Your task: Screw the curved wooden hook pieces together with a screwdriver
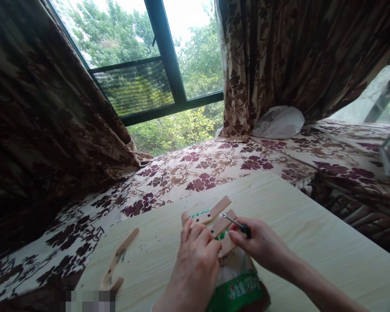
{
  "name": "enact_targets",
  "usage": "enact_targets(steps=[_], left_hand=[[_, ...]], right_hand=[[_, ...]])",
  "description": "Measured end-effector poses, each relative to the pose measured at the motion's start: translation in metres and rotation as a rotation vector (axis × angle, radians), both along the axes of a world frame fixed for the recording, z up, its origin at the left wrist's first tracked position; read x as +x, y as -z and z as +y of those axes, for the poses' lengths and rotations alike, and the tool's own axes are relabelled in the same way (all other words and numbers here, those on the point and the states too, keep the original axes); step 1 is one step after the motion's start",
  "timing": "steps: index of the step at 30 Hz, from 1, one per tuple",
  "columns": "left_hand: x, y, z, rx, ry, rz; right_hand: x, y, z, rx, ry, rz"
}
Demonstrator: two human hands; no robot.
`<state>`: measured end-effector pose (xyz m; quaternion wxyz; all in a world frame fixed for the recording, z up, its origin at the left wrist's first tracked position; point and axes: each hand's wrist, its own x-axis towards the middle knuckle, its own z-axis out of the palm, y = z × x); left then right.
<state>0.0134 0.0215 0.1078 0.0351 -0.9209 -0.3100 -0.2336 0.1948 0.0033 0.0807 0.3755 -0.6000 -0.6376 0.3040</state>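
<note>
In my right hand [263,240] is a screwdriver [232,220] with a black handle. Its metal shaft points left, with the tip close to the pale wooden pieces. My left hand [196,258] presses down and grips a light wooden piece [226,219] with a dark hole in it; the fingers hide part of it. Just beyond lies another wooden strip [219,207] with dark holes. Both rest over a green and white printed bag [237,289]. Whether the screwdriver tip touches the wood, I cannot tell.
A separate wooden piece [112,260] with small dark metal parts lies at the table's left, near several tiny specks. The pale wooden table [312,242] meets a floral-covered ledge [195,169] below the window. A white plastic bag [279,122] sits by the curtain.
</note>
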Motion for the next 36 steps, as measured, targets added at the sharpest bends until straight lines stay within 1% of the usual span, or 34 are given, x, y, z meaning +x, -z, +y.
enact_targets(steps=[5, 10, 18, 22, 28, 36], left_hand=[[0.0006, -0.0012, 0.0004, -0.041, 0.022, -0.094], [-0.0017, -0.0026, 0.0006, -0.054, 0.040, -0.065], [-0.0016, 0.0011, 0.0018, -0.089, 0.024, -0.042], [0.0004, 0.0047, 0.0031, -0.145, 0.021, -0.069], [0.0013, 0.0064, 0.0063, -0.186, 0.007, -0.086], [-0.0007, 0.0071, 0.0045, -0.195, 0.024, -0.080]], right_hand=[[0.0004, -0.0015, 0.0015, -0.008, -0.004, 0.003], [0.0005, -0.0015, 0.0021, -0.009, 0.004, 0.001], [0.0005, -0.0007, 0.0003, -0.013, -0.002, 0.000], [0.0006, -0.0015, 0.0003, -0.004, 0.000, 0.004], [0.0017, -0.0043, -0.0016, -0.025, -0.006, 0.003], [0.0018, -0.0056, -0.0029, -0.038, -0.009, 0.002]])
